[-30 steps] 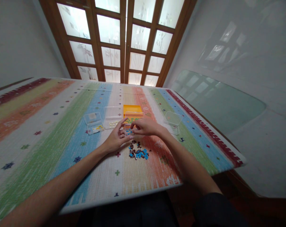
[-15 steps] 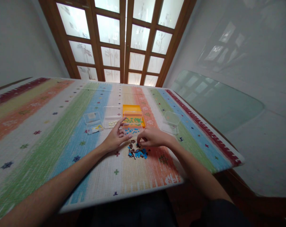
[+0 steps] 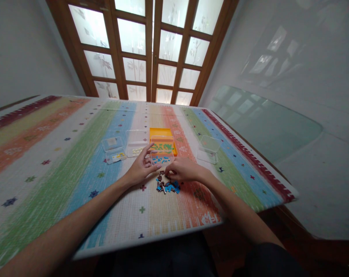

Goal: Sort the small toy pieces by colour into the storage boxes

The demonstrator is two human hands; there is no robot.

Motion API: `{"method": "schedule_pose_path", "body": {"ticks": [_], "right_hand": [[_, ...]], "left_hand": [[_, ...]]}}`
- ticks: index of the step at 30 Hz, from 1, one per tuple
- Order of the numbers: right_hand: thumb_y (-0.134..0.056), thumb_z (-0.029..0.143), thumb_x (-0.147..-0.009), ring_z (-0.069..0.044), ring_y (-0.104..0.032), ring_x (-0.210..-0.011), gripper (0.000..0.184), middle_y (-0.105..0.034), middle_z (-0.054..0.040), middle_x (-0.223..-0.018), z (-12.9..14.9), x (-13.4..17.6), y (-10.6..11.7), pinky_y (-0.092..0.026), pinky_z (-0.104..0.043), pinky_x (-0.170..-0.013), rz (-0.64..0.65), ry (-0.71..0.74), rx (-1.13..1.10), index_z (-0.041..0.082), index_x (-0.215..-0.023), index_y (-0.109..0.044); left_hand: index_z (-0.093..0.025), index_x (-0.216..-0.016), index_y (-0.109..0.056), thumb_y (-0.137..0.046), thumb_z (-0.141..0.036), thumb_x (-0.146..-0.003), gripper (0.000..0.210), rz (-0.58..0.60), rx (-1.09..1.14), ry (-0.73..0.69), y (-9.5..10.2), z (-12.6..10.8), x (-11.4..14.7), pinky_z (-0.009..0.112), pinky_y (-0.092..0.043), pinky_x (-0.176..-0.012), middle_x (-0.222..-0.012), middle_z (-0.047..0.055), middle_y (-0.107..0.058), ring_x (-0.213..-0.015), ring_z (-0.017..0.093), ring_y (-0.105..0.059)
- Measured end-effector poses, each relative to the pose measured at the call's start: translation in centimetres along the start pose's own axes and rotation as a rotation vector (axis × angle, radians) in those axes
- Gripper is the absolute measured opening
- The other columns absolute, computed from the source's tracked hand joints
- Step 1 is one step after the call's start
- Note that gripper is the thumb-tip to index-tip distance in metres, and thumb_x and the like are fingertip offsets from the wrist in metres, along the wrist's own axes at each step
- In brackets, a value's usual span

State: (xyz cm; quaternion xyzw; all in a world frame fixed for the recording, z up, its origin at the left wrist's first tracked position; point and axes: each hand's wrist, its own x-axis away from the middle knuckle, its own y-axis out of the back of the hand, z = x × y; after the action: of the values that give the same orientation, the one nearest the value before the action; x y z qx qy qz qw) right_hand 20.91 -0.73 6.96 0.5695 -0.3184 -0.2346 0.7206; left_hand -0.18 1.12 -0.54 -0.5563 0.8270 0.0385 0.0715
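Observation:
My left hand [image 3: 142, 165] rests at the left of a clear box with small blue pieces [image 3: 162, 159], its thumb and forefinger spread apart and nothing between them. Over the far side of a pile of small blue and dark brown pieces [image 3: 168, 187], which look like toy bricks, my right hand [image 3: 183, 169] has its fingers bent together and pointing down. Whatever lies between those fingertips is too small and shaded to make out. Just beyond, small green pieces [image 3: 163, 147] fill another clear compartment by the yellow box [image 3: 160, 132].
Left of the yellow box are a clear box with whitish pieces [image 3: 137, 151] and an open clear box with yellow pieces [image 3: 118, 156]. An open clear box [image 3: 207, 155] stands at the right. A striped cloth [image 3: 111, 215] covers the table.
My right hand has shifted slightly left, with its fingertips lower toward the brown pieces. The blue piece seen by its fingertips no longer shows. My left hand stays in place.

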Motion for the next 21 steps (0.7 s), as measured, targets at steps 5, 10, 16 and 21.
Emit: {"method": "schedule_pose_path", "body": {"ticks": [5, 10, 16, 21], "right_hand": [[-0.064, 0.016, -0.089, -0.018, -0.07, -0.082, 0.027, -0.08, -0.0081, -0.088, 0.2, -0.2, 0.4, -0.044, -0.024, -0.069, 0.058, -0.035, 0.01, 0.02, -0.107, -0.083], [-0.063, 0.016, -0.09, -0.019, -0.07, -0.084, 0.027, -0.08, -0.0079, -0.09, 0.6, -0.3, 1.0, -0.044, -0.024, -0.071, 0.083, -0.032, -0.002, 0.019, -0.11, -0.082], [-0.063, 0.014, -0.089, -0.017, -0.067, -0.081, 0.026, -0.078, -0.0084, -0.093, 0.6, -0.5, 0.9, -0.041, -0.023, -0.067, 0.109, -0.029, -0.023, 0.015, -0.109, -0.08], [-0.063, 0.012, -0.089, -0.015, -0.062, -0.075, 0.02, -0.075, -0.0062, -0.086, 0.1, -0.3, 1.0, -0.04, -0.023, -0.067, 0.091, 0.005, -0.116, 0.014, -0.101, -0.078]], "left_hand": [[-0.027, -0.155, -0.035, -0.084, -0.029, -0.075, 0.094, -0.002, -0.02, -0.002, 0.1, 0.2, -0.1, 0.044, -0.06, -0.092, -0.14, 0.014, -0.053, -0.097, 0.021, -0.069], [-0.027, -0.155, -0.035, -0.084, -0.028, -0.075, 0.094, 0.001, -0.028, -0.001, 0.0, 0.1, 0.0, 0.044, -0.06, -0.092, -0.14, 0.015, -0.053, -0.096, 0.02, -0.069], [-0.028, -0.154, -0.036, -0.084, -0.028, -0.075, 0.093, -0.005, -0.036, -0.007, 0.0, 0.3, 0.0, 0.043, -0.059, -0.091, -0.137, 0.013, -0.054, -0.092, 0.018, -0.068], [-0.027, -0.154, -0.037, -0.084, -0.029, -0.074, 0.093, -0.001, -0.029, -0.017, 0.1, 0.3, -0.1, 0.041, -0.059, -0.09, -0.137, 0.013, -0.053, -0.091, 0.017, -0.067]]}}
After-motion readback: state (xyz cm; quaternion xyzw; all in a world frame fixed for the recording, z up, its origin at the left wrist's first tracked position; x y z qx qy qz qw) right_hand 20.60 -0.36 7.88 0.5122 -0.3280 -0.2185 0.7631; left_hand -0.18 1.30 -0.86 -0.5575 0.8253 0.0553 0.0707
